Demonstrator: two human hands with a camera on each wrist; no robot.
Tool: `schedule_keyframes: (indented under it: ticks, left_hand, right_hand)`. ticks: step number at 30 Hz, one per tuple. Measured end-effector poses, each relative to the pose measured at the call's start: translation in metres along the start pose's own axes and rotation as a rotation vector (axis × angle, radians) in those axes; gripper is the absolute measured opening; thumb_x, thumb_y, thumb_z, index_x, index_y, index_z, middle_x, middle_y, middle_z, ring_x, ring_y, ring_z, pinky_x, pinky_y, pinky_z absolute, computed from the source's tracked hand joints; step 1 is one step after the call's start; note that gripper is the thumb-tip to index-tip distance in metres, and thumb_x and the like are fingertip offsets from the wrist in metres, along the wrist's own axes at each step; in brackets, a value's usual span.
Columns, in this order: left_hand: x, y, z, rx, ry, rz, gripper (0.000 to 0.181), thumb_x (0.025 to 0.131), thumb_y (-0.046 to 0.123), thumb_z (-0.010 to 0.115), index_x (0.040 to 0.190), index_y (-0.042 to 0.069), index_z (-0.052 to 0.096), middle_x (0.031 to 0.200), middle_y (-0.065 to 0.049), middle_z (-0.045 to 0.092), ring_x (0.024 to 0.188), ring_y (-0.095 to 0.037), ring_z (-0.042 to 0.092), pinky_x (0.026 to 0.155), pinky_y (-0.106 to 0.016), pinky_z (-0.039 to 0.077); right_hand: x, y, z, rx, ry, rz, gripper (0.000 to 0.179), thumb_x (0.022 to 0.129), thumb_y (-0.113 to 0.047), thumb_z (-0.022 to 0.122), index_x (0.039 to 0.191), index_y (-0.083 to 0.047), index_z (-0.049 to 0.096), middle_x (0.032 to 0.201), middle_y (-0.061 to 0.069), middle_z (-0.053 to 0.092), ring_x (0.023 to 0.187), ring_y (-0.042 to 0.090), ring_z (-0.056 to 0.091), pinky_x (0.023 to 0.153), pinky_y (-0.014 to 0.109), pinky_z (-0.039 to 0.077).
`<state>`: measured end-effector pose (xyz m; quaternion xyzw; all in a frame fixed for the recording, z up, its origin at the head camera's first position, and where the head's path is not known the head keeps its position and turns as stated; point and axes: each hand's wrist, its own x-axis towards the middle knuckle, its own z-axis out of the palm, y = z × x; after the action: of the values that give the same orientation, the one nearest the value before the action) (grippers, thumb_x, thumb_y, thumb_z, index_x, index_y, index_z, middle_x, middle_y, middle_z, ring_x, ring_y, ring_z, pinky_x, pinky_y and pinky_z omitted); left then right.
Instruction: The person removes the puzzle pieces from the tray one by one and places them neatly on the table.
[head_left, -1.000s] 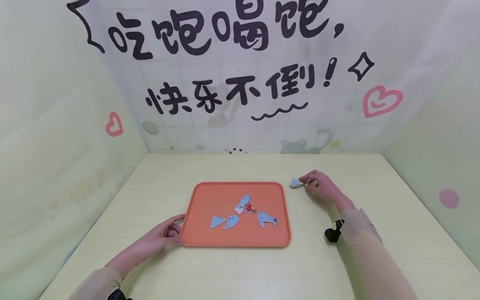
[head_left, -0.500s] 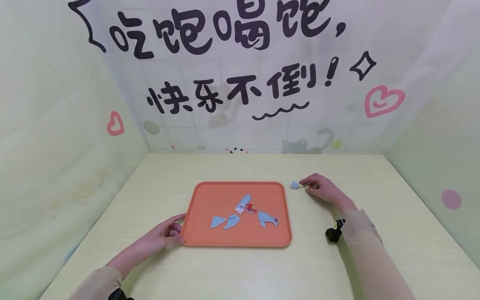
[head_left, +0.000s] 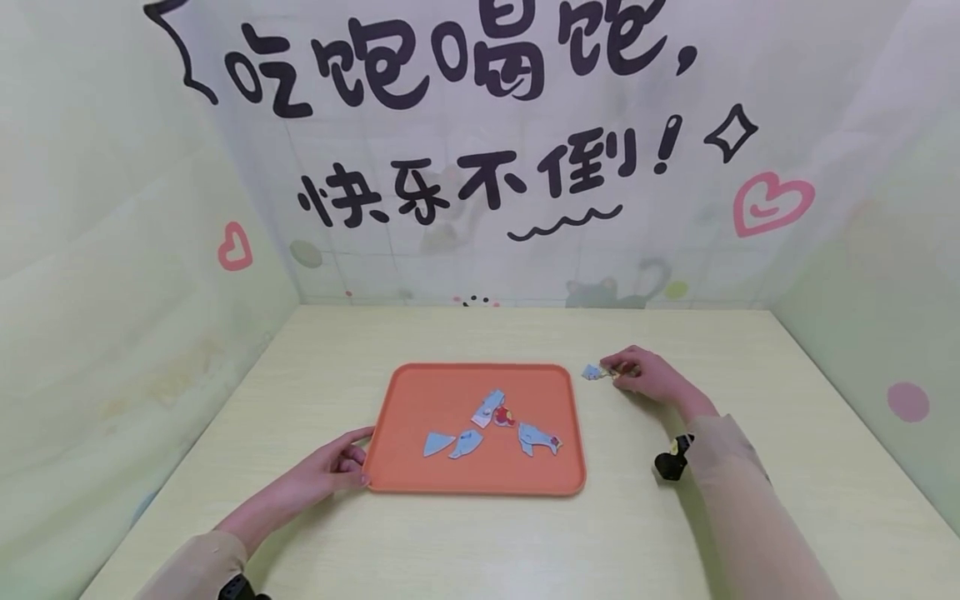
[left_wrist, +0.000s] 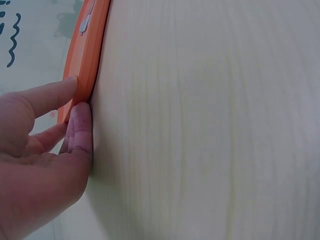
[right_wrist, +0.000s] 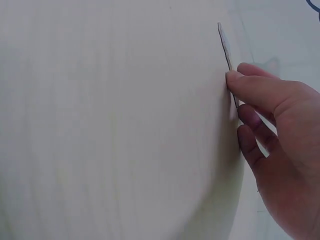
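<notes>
In the head view, the left hand [head_left: 337, 467] grips the left rim of an orange tray [head_left: 472, 485], thumb and fingers at its edge. On the tray lie several light blue, flat, irregular puzzle pieces; one piece [head_left: 540, 438] resembles a dolphin or whale's front, and a red-printed piece [head_left: 503, 416] is near the middle. Right of the tray, the right hand [head_left: 645, 373] pinches a small yellowish puzzle piece [head_left: 617, 374] at the table, partly hidden by fingers. Touching or close to it lies a light blue piece [head_left: 592, 372].
A pale wooden table [head_left: 480, 550] carries everything. Fabric walls with dark lettering and pink hearts stand behind and at both sides. Black wrist cameras [head_left: 672, 458] sit on the forearms.
The right hand has shifted slightly toward the person, and the small pieces by it moved along a little. The left hand stays on the tray rim.
</notes>
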<state>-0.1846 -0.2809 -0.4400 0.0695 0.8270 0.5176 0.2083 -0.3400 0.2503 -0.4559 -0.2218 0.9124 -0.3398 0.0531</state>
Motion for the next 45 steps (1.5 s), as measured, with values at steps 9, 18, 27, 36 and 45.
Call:
schedule_keyframes:
  ticks: [9,18,27,36,45]
  left_hand:
    - [-0.002,0.001,0.001,-0.004,-0.002,-0.003,0.078,0.092,0.013,0.068,0.156,0.003,0.024,0.115,-0.015,0.049,0.094,-0.016,0.048,0.077,-0.022,0.043]
    - [-0.001,0.000,-0.001,-0.004,-0.003,0.005,0.079,0.092,0.013,0.068,0.156,0.003,0.023,0.115,-0.015,0.049,0.094,-0.015,0.049,0.077,-0.022,0.044]
    - [-0.001,-0.003,-0.001,-0.021,-0.006,0.001,0.079,0.092,0.013,0.068,0.156,0.003,0.023,0.114,-0.013,0.047,0.093,-0.015,0.047,0.076,-0.023,0.043]
    - [-0.003,-0.001,-0.002,-0.019,-0.006,0.007,0.078,0.092,0.012,0.068,0.155,0.003,0.023,0.115,-0.014,0.046,0.094,-0.015,0.047,0.076,-0.022,0.043]
    - [-0.002,0.001,-0.002,-0.025,-0.010,0.017,0.080,0.091,0.013,0.070,0.155,0.001,0.023,0.113,-0.014,0.047,0.092,-0.015,0.047,0.076,-0.022,0.044]
  right_hand:
    - [0.001,-0.006,-0.009,-0.037,0.005,0.030,0.055,0.088,-0.013,0.074,0.139,-0.006,0.056,0.138,0.021,0.053,0.114,0.037,0.055,0.094,0.048,0.047]
    - [0.019,-0.029,-0.019,-0.040,0.026,-0.059,0.054,0.089,-0.010,0.072,0.140,-0.005,0.055,0.144,0.021,0.050,0.123,0.045,0.048,0.097,0.056,0.044]
    - [0.046,-0.069,-0.018,-0.012,0.002,-0.106,0.054,0.089,-0.012,0.073,0.140,-0.010,0.055,0.147,0.016,0.048,0.131,0.042,0.045,0.108,0.060,0.039]
    - [0.067,-0.097,-0.002,0.008,-0.006,-0.170,0.053,0.088,-0.012,0.074,0.138,-0.011,0.057,0.145,0.013,0.052,0.132,0.039,0.046,0.106,0.058,0.043]
    - [0.076,-0.117,0.028,-0.006,-0.051,-0.200,0.051,0.090,-0.011,0.072,0.139,-0.013,0.058,0.143,0.010,0.053,0.132,0.039,0.045,0.104,0.057,0.044]
